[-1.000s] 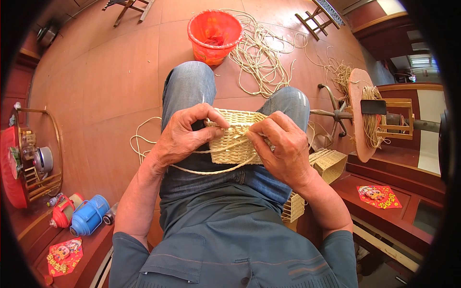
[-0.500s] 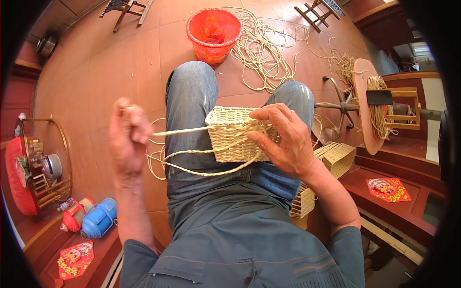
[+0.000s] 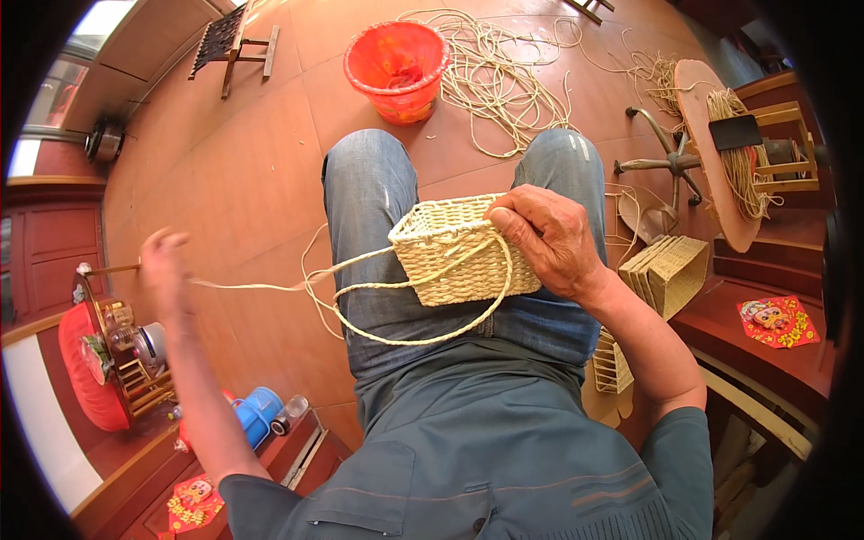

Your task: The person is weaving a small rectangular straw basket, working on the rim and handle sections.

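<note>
A small rectangular woven basket [image 3: 468, 261] of pale straw-coloured cord rests across my thighs, its open top tilted upward. My right hand [image 3: 556, 241] is closed on its right rim, thumb and fingers pinching the upper edge. From the basket's left side a loose cord [image 3: 243, 286] stretches out to my left hand [image 3: 165, 270], which is raised far to the left and smeared by motion. The cord runs into that hand, its fingers seemingly closed on it. Another length of the cord hangs in a wide loop before the basket's near side.
Beyond my knees stand a red bucket [image 3: 397, 67] and a tangled heap of cord [image 3: 504, 76]. Stacked woven baskets [image 3: 666, 274] and a swivel-base stand [image 3: 670, 162] are at the right. A blue flask [image 3: 258, 412] and a round red-seated chair [image 3: 85, 369] lie leftward.
My left hand has swung farther left, drawing the cord out with it. My right hand has closed more firmly around the basket's rim. The whole view has shifted slightly.
</note>
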A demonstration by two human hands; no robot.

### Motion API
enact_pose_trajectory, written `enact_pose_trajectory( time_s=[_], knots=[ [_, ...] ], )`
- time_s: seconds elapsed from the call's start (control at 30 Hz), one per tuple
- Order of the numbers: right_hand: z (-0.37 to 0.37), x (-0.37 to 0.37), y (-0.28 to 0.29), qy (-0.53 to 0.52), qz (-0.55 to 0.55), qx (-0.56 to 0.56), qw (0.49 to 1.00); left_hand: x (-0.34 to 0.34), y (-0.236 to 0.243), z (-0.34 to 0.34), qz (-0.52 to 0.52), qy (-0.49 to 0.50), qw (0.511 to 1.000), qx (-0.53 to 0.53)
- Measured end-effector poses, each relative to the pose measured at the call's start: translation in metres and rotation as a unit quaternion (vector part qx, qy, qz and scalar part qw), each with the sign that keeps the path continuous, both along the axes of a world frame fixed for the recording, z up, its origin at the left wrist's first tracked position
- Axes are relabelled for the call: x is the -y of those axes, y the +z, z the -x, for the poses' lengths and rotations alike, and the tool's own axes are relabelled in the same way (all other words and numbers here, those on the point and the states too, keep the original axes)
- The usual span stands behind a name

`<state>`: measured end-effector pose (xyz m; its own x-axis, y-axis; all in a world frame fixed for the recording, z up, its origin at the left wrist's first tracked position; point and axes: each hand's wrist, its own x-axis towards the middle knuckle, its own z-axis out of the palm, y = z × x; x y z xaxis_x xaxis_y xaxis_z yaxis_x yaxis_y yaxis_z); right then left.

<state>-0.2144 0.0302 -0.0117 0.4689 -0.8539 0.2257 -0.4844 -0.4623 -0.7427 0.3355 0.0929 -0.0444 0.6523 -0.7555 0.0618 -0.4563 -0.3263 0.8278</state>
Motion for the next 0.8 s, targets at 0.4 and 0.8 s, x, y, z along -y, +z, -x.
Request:
enact_pose_trajectory(
  time_s=[0.4,0.8],
  knots=[
    [-0.015,-0.001,-0.008,-0.018,0.048,0.052,0.997,-0.017,0.019,0.205,-0.076,-0.302,0.915,-0.256],
    [-0.022,0.0,-0.009,-0.024,0.057,0.1,0.993,-0.095,0.016,-0.161,-0.151,0.006,0.95,0.273]
  ],
)
